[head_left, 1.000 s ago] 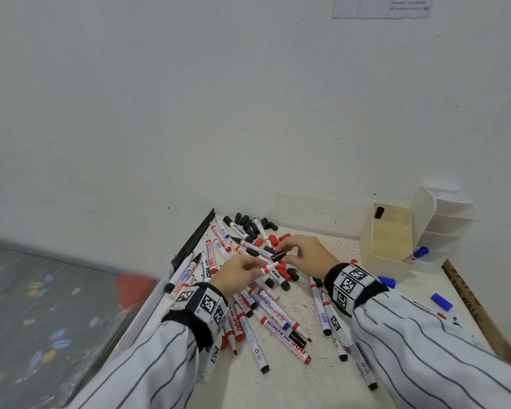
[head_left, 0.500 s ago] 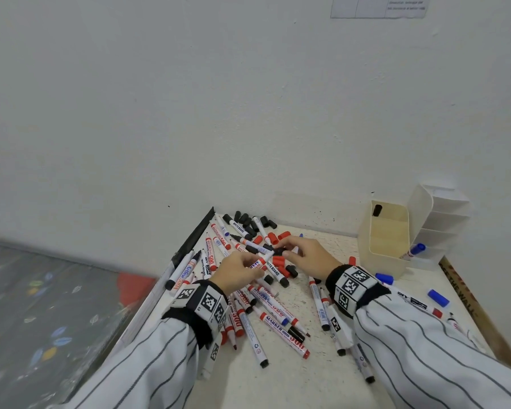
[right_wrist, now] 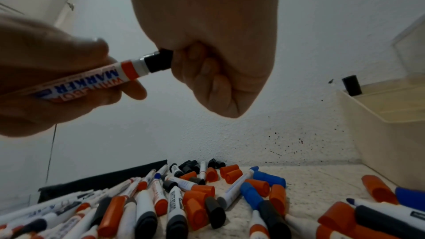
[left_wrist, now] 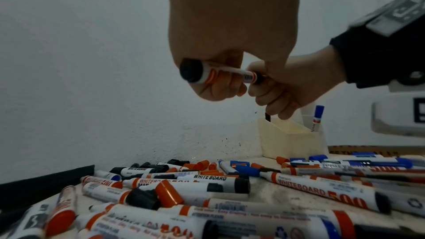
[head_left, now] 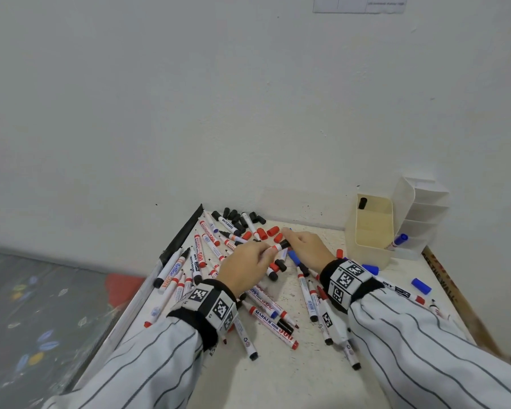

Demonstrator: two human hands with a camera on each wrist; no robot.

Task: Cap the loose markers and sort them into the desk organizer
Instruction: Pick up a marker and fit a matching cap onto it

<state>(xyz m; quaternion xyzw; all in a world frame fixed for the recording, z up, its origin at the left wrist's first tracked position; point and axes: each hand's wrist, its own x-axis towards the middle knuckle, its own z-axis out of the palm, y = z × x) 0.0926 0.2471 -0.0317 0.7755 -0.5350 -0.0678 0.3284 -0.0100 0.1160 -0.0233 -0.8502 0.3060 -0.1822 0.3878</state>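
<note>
My left hand (head_left: 250, 262) grips the barrel of a white whiteboard marker (right_wrist: 92, 77) with orange bands, held above the pile. My right hand (head_left: 304, 246) pinches a black cap (right_wrist: 159, 61) sitting on that marker's tip; a sliver of metal collar still shows beside the cap. In the left wrist view the marker (left_wrist: 220, 74) points away toward my right hand (left_wrist: 282, 86). Many loose markers and caps (head_left: 236, 231) in black, red and blue lie scattered on the table. The cream desk organizer (head_left: 372, 231) stands at the right against the wall.
One black-capped marker (head_left: 362, 203) stands in the organizer's front bin and a blue one (head_left: 397, 242) in a white side compartment (head_left: 419, 219). Blue caps (head_left: 421, 285) lie right of my wrist. A black strip (head_left: 183, 234) edges the table's left side; the wall is close behind.
Both hands lifted slightly off the pile and came together; the black cap now sits on the tip of the marker my left hand holds.
</note>
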